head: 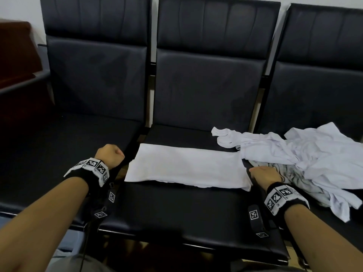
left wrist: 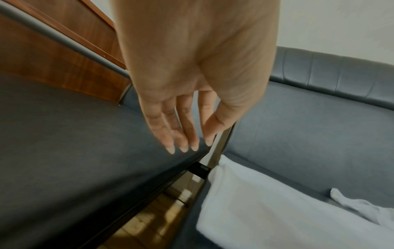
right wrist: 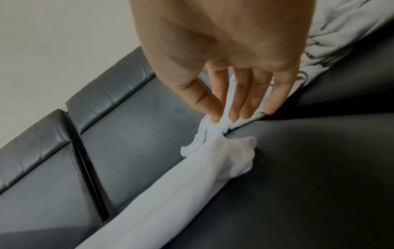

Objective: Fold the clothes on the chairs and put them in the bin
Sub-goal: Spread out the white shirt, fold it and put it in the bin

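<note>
Right hand [right wrist: 226,70]: pinches the folded white garment [head: 186,167] at its right end.
Left hand [left wrist: 192,75]: fingers straight, holding nothing, just off the garment's left end.
Unfolded pile [head: 306,158]: touching the garment's right end.
Bin: not in view.
Risk: one-ended pull likely drags the fold open or snags the pile.

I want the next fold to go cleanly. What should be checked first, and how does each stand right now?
1. Right hand pinches the end of the shirt: ok.
2. Left hand holds the other end: not ok, it is open and off the cloth.
3. Shirt lies flat on the middle seat: ok.
4. Shirt is free of the pile: cannot tell, they meet at the right hand.
5. Bin within reach: cannot tell, none in view.
</note>
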A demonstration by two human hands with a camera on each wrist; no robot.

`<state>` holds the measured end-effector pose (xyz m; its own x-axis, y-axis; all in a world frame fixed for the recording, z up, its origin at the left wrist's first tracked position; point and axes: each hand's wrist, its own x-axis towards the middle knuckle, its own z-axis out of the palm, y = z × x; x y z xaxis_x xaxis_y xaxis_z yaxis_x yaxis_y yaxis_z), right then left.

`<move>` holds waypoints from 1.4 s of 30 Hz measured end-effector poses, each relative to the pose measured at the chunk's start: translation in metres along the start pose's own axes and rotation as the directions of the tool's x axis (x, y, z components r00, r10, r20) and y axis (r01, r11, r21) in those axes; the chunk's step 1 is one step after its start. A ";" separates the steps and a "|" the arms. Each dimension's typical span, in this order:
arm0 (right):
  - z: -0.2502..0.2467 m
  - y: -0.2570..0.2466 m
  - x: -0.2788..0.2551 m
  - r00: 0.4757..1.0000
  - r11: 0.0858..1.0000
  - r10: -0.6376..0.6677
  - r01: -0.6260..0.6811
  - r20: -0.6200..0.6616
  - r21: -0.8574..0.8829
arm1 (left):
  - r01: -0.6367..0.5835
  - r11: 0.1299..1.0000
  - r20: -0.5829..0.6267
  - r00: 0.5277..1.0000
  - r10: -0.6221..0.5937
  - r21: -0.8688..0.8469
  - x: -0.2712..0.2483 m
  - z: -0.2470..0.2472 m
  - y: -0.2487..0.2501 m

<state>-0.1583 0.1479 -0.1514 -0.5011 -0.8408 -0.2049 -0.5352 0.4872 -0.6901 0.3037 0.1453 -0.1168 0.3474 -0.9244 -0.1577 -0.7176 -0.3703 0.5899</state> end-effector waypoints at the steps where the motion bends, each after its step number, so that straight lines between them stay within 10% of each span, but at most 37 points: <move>1: 0.003 -0.002 0.005 1.000 1.000 0.023 -0.023 -0.001 -0.004 | 0.015 1.000 0.013 1.000 -0.014 -0.016 0.003 0.002 0.004; 7: 0.039 -0.007 0.025 0.991 0.986 0.019 0.003 0.135 -0.165 | 0.093 0.993 0.154 0.983 -0.104 0.078 0.025 0.041 0.013; 18: 0.038 0.000 0.037 0.991 0.973 -0.106 0.119 0.075 -0.196 | -0.148 0.988 -0.001 0.989 0.148 0.036 0.035 0.041 0.020; 31: 0.038 0.010 0.028 0.999 0.987 -0.053 0.050 -0.014 -0.153 | -0.101 0.992 -0.051 0.993 0.105 0.079 0.019 0.059 0.012; 38: 0.044 -0.020 0.016 0.987 0.984 -0.056 0.030 -0.151 -0.174 | 0.086 0.995 0.019 0.996 -0.087 0.060 0.024 0.060 0.030; 42: 0.062 -0.054 0.002 0.960 0.954 -0.271 0.258 -0.074 -0.152 | 0.211 0.974 0.218 0.958 -0.188 -0.087 0.032 0.060 0.037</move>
<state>-0.0880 0.1055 -0.1575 -0.3857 -0.9217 0.0416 -0.7433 0.2837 -0.6058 0.2521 0.0962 -0.1478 0.3359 -0.8358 -0.4343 -0.5728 -0.5473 0.6102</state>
